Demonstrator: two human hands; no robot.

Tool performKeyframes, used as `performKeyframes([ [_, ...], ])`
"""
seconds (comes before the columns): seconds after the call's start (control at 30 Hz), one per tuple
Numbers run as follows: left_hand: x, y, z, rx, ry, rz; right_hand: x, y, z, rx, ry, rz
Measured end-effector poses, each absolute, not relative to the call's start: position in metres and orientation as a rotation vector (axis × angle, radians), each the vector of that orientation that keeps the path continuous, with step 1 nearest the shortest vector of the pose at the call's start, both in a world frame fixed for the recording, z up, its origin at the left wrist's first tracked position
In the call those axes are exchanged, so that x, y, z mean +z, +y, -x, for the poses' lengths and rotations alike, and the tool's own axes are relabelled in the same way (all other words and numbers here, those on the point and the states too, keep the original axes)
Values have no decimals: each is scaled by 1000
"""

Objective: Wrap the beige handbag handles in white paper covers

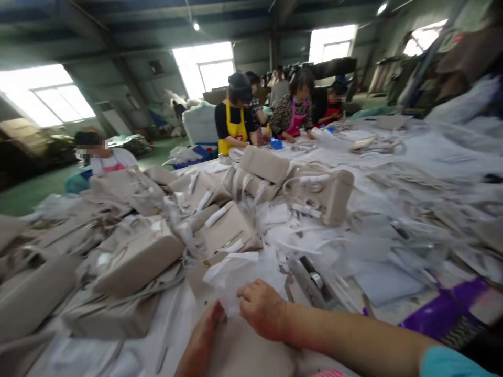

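Note:
Near the bottom centre, my right hand [262,310] is closed, its fingers curled on a thin sheet of white wrapping paper [231,275]. My left hand [210,322] is beside it, seen edge-on and blurred, at the side of a beige handbag [249,351] that lies below both hands. Its fingertips are close to the lower edge of the paper; whether they grip anything is hidden. A flat beige flap with small gold fittings [198,285] shows behind the paper.
Beige handbags [139,256] with white-wrapped handles are heaped to the left and ahead. Loose white sheets [387,277], a grey tray-like holder with a tape roll [314,280] and a purple plastic bag [444,309] lie to the right. Several people [236,118] work across the table.

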State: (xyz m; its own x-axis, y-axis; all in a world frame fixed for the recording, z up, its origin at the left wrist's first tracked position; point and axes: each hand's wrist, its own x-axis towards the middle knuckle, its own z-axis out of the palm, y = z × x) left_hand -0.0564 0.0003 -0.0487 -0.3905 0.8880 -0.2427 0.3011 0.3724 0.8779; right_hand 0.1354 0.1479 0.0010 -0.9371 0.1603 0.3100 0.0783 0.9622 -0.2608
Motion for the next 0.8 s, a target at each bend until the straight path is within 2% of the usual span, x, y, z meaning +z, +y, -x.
performKeyframes([
  [0.17, -29, -21, 67, 1376, 1465, -519, -25, 130, -102, 554, -2916, -426],
  [0.3, -20, -21, 81, 1363, 1595, -297, -42, 134, -97, 762, -2936, -682],
  [0.47, -34, -7, 97, 1063, 1980, -383, -41, 142, -92, 1033, -2907, -821],
  [0.6, -48, -14, 106, 955, 2160, -422, -32, 159, -91, 1196, -2926, -811],
  [0.8, -55, -36, 100, 633, 2514, -462, -18, 195, -87, 1185, -3139, -618],
])
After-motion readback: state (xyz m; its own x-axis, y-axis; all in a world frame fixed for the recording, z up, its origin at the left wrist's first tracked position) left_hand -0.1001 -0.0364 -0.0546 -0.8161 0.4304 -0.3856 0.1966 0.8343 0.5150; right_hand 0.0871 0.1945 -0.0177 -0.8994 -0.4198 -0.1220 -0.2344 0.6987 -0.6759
